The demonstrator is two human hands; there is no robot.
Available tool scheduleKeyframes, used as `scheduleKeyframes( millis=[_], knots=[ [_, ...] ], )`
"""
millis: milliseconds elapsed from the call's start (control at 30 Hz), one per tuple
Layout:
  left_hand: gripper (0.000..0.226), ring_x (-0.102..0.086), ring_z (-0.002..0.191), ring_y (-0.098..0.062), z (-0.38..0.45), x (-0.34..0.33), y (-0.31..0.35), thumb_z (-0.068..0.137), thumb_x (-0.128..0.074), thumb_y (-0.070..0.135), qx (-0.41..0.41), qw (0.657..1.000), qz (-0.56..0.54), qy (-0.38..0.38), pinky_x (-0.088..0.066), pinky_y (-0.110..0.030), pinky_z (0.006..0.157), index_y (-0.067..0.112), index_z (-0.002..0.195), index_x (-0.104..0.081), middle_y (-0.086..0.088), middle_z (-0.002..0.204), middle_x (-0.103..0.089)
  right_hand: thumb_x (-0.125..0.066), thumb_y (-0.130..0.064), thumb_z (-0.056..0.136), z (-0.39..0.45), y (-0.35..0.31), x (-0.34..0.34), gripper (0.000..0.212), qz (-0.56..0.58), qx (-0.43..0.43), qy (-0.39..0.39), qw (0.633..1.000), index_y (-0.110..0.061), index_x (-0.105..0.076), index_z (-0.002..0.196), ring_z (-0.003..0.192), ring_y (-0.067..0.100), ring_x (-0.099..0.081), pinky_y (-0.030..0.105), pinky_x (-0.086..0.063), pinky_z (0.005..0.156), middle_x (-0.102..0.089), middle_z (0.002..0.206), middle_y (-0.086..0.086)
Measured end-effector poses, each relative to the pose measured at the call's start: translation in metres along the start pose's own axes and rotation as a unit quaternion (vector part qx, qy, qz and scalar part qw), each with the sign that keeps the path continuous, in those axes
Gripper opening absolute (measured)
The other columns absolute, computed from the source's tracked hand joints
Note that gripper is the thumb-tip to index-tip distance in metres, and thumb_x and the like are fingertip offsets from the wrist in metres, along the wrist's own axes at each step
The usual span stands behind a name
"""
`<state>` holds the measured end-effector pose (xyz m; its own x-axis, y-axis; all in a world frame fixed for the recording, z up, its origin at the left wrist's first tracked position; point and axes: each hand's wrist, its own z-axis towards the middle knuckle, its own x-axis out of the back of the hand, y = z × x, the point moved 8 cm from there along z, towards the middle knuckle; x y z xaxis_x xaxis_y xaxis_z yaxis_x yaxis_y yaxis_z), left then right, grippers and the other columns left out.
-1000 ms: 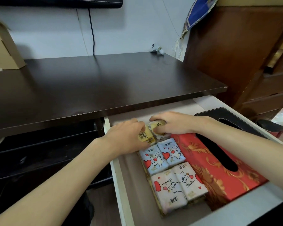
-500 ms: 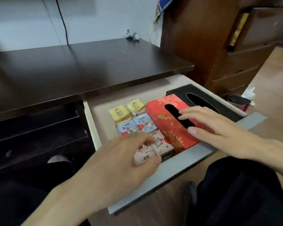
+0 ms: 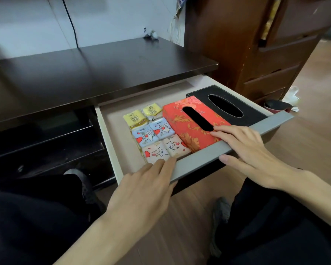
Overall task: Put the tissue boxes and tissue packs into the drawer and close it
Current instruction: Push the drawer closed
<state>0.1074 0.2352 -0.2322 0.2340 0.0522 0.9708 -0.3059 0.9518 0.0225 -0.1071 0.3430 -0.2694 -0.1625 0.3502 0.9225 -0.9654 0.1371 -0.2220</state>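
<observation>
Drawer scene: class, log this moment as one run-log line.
stage: closing | drawer: open | tissue boxes, tissue packs: inside | left hand, right hand: on front panel

Home: wooden dresser [image 3: 260, 54], dark desk [image 3: 103, 73]

The drawer [image 3: 237, 148] is standing open below the desk top [image 3: 103, 69]. Inside it, 6 tissue packs [image 3: 153, 135] are lying in 2 columns of 3, running from the back toward the front panel. Just to their right a tissue box [image 3: 191, 127] is lying lengthwise, and a second tissue box [image 3: 227, 106] is lying to its right against the side wall. The left hand [image 3: 141, 190] is resting on the front panel's left part, the right hand [image 3: 250, 155] on its middle, fingers reaching onto the nearer box.
</observation>
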Motion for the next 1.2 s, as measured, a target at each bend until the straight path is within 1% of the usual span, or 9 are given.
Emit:
scheduleKeyframes(
  millis=[233,400,567,867,933,1000,1067,1133,1200],
  knots=[
    [0.039,-0.064,0.086,-0.02,0.011,-0.002,-0.016,0.095,-0.05,0.045,0.007,1.0,-0.014,0.021,-0.054,-0.042,0.055,0.024,0.128,-0.048,0.008,0.098,-0.063,-0.031,-0.064,0.106,0.024,0.003,-0.002,0.052,-0.011,-0.007,0.01,1.0,-0.043,-0.032,0.154,0.144,-0.011,-0.014,0.012,0.002,0.114,-0.024,0.155,-0.035],
    [0.039,-0.064,0.091,-0.019,0.028,-0.005,-0.038,0.096,-0.045,0.048,0.013,0.999,-0.018,0.029,-0.054,-0.042,0.059,0.027,0.128,-0.044,0.009,0.107,-0.065,-0.027,-0.068,0.105,0.051,0.007,-0.009,0.055,-0.001,-0.012,0.021,1.0,-0.042,-0.033,0.153,0.142,-0.011,-0.013,0.014,0.003,0.114,-0.032,0.156,-0.023],
    [0.039,-0.066,0.09,-0.019,0.047,-0.009,-0.072,0.091,-0.057,0.047,0.038,0.997,-0.031,0.058,-0.054,-0.037,0.056,0.034,0.125,-0.045,0.012,0.108,-0.068,-0.026,-0.069,0.103,0.082,0.01,-0.017,0.058,0.016,-0.011,0.024,1.0,-0.039,-0.038,0.152,0.144,0.004,-0.025,0.03,-0.01,0.116,-0.036,0.155,-0.02],
    [0.031,-0.068,0.074,-0.023,0.077,-0.007,-0.124,0.076,-0.075,0.047,0.104,0.985,-0.019,0.137,-0.036,-0.028,0.05,0.036,0.102,-0.063,0.011,0.091,-0.073,-0.031,-0.071,0.101,0.135,0.019,-0.028,0.062,0.043,-0.025,0.033,0.998,-0.036,-0.043,0.151,0.145,0.006,-0.03,0.034,-0.018,0.117,-0.042,0.155,-0.017],
    [0.032,-0.068,0.074,-0.023,0.073,-0.003,-0.131,0.073,-0.08,0.042,0.127,0.979,-0.011,0.16,-0.038,-0.027,0.051,0.031,0.1,-0.067,0.007,0.089,-0.073,-0.038,-0.068,0.1,0.139,0.024,-0.027,0.061,0.073,-0.036,0.058,0.995,-0.032,-0.048,0.148,0.144,0.003,-0.03,0.044,-0.023,0.12,-0.044,0.155,-0.014],
    [0.037,-0.065,0.09,-0.022,0.06,-0.004,-0.137,0.074,-0.082,0.027,0.153,0.969,-0.037,0.189,-0.045,-0.031,0.061,0.025,0.107,-0.069,0.004,0.1,-0.071,-0.049,-0.065,0.096,0.134,0.038,-0.018,0.064,0.083,-0.078,0.137,0.984,-0.025,-0.052,0.146,0.144,0.009,-0.032,0.049,-0.027,0.118,-0.046,0.156,-0.005],
    [0.047,-0.053,0.115,-0.017,0.03,-0.01,-0.147,0.076,-0.078,0.014,0.218,0.938,-0.131,0.235,-0.047,-0.034,0.089,0.023,0.12,-0.064,0.005,0.122,-0.06,-0.06,-0.068,0.091,0.115,0.064,-0.011,0.08,0.067,-0.189,0.221,0.954,-0.019,-0.042,0.152,0.148,0.023,-0.028,0.05,-0.027,0.118,-0.037,0.162,0.004],
    [0.057,-0.043,0.126,-0.009,-0.014,-0.024,-0.156,0.08,-0.074,0.011,0.331,0.855,-0.259,0.303,-0.04,-0.034,0.102,0.029,0.131,-0.054,0.012,0.135,-0.047,-0.064,-0.071,0.083,0.095,0.088,-0.016,0.105,0.077,-0.301,0.235,0.921,-0.013,-0.023,0.161,0.153,0.03,-0.017,0.053,-0.026,0.121,-0.02,0.17,0.007],
    [0.066,-0.044,0.127,-0.004,-0.044,-0.045,-0.149,0.084,-0.071,0.011,0.409,0.766,-0.364,0.336,-0.039,-0.033,0.104,0.037,0.138,-0.043,0.017,0.139,-0.042,-0.069,-0.063,0.084,0.092,0.097,-0.027,0.115,0.111,-0.336,0.22,0.909,-0.01,-0.006,0.165,0.158,0.032,-0.007,0.052,-0.019,0.126,-0.005,0.174,0.009]
  ],
)
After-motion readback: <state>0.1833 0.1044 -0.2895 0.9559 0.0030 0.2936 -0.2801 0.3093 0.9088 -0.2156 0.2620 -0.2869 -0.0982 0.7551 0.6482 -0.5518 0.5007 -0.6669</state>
